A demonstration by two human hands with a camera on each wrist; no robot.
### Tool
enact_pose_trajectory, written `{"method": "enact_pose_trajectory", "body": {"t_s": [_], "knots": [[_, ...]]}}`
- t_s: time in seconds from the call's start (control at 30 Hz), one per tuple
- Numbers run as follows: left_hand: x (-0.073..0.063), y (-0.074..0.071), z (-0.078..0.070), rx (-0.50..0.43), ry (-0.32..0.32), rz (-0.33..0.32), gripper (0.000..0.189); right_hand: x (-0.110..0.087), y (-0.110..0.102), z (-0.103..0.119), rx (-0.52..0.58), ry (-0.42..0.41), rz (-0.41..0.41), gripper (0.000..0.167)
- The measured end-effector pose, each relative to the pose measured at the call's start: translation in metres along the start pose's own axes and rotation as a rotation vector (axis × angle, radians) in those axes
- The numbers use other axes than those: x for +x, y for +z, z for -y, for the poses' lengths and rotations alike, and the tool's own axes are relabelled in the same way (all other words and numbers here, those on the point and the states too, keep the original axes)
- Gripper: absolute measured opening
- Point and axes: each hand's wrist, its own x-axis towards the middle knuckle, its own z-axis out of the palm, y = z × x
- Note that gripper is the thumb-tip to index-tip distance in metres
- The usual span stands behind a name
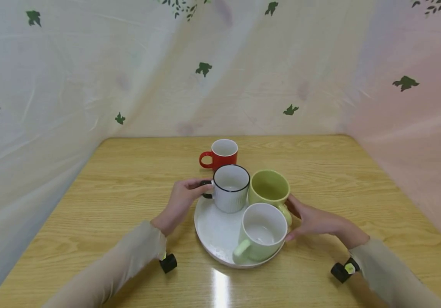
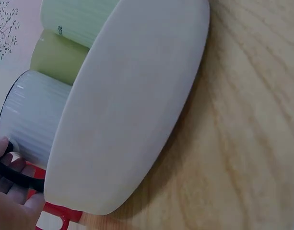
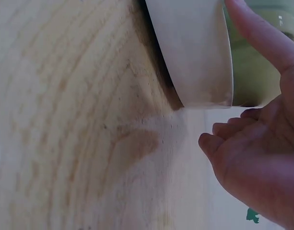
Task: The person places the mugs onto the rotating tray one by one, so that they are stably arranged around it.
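Note:
My left hand (image 1: 182, 201) grips the black handle (image 2: 17, 176) of a white ribbed mug (image 1: 231, 196) with a black rim. That mug is at the back left of a round white tray (image 1: 214, 239) with a thick side. My right hand (image 1: 317, 219) is spread at the tray's right side, its fingers beside a yellow-green mug (image 1: 269, 188) and its thumb by a pale green mug (image 1: 263, 235). The right wrist view shows this hand (image 3: 262, 143) loosely bent with nothing gripped; whether it touches a mug is unclear. Both green mugs stand upright on the tray.
A red mug (image 1: 224, 160) with a white inside stands on the wooden table (image 1: 139, 171) just behind the tray, its handle to the left. A pale cloth (image 1: 159, 85) with green leaf shapes hangs around the table's back and sides.

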Motion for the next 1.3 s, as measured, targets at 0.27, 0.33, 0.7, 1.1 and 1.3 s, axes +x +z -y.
{"method": "enact_pose_trajectory", "body": {"t_s": [0.27, 0.33, 0.7, 1.1, 1.3], "knots": [[0.013, 0.0, -0.004, 0.054, 0.013, 0.079, 0.03, -0.001, -0.003, -0.002, 0.018, 0.003, 0.031, 0.128], [0.017, 0.0, -0.005, 0.067, 0.017, 0.087, 0.031, -0.001, -0.003, -0.003, 0.011, 0.007, 0.025, 0.126], [0.032, 0.005, -0.013, 0.118, 0.011, 0.152, 0.03, 0.0, -0.001, -0.006, 0.012, -0.008, 0.01, 0.113], [0.048, 0.009, -0.014, 0.117, 0.069, 0.228, 0.031, 0.002, 0.005, -0.005, 0.003, -0.03, 0.027, 0.104], [0.05, 0.008, -0.016, 0.136, 0.066, 0.245, 0.031, 0.001, 0.007, -0.005, 0.007, -0.017, 0.02, 0.101]]}}
